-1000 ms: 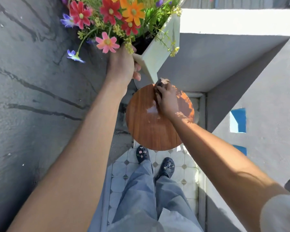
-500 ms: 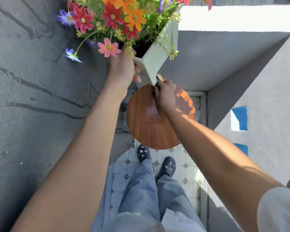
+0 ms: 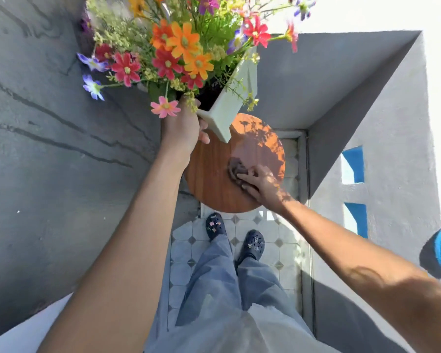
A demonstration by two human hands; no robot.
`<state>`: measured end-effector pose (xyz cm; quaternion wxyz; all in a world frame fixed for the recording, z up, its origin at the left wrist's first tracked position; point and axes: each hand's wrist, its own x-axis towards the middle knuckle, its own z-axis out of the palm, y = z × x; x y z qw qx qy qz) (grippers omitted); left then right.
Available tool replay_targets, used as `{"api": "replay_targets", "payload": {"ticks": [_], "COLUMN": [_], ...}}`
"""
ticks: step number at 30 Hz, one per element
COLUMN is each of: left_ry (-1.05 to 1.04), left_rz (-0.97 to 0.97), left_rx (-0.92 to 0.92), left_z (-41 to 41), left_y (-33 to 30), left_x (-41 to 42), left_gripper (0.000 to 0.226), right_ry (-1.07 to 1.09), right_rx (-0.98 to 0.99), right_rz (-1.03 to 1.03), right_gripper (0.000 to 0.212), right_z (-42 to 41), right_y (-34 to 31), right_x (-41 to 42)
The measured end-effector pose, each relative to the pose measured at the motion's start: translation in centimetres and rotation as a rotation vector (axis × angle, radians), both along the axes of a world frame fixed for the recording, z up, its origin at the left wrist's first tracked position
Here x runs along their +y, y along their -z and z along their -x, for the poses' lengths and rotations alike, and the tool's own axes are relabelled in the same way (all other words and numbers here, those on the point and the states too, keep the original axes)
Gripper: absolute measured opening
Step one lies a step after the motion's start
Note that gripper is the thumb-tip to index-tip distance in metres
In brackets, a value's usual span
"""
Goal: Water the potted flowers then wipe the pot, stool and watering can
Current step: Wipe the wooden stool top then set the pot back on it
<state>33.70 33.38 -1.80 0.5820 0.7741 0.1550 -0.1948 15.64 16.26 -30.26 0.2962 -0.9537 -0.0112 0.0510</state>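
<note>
The left hand (image 3: 182, 128) reaches forward on a straight, bare arm, its fingers (image 3: 203, 137) curled around the near corner of a pale, square-sided pot (image 3: 231, 108) and holding it tilted in the air just above the far edge of a round, brown wooden stool top (image 3: 211, 174). The pot's walls look flat and matte, and it is crowded with red, orange, pink and purple flowers (image 3: 178, 49) on thin green stems.

The right hand (image 3: 261, 183) lies palm down on the stool top's right half, fingers pressed flat and close together on a dark, crumpled cloth (image 3: 236, 168) that sticks out beyond the fingertips. The wood shows straight grain and a glossy sheen, sunlit at its far right with leaf shadows across it.

Below the stool lies a floor (image 3: 186, 250) of pale octagonal tiles with small dark diamond insets, where two dark clogs (image 3: 215, 226) stand under loose blue-grey trousers (image 3: 214, 284). Left of the stool rises a rough grey wall (image 3: 49, 149) with dark cracks; right of it a smoother grey wall (image 3: 397, 154) has blue openings.
</note>
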Motion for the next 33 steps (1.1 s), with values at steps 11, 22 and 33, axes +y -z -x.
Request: {"api": "replay_targets", "payload": {"ticks": [11, 22, 33], "left_ry": [-0.157, -0.252, -0.088], "left_rz": [-0.064, -0.074, -0.094], "left_rx": [0.153, 0.019, 0.165], "left_z": [11.6, 17.1, 19.4], "left_y": [5.0, 8.8, 10.8], "left_x": [-0.9, -4.4, -7.0], "left_gripper": [0.037, 0.024, 0.029], "right_ry": [0.283, 0.526, 0.914], "right_rx": [0.256, 0.381, 0.164], "right_rz": [-0.322, -0.413, -0.846], "right_gripper": [0.045, 0.049, 0.015], "right_z": [2.5, 8.4, 12.9], "right_y": [-4.1, -11.9, -14.4], "right_x": [1.8, 1.5, 1.6]}}
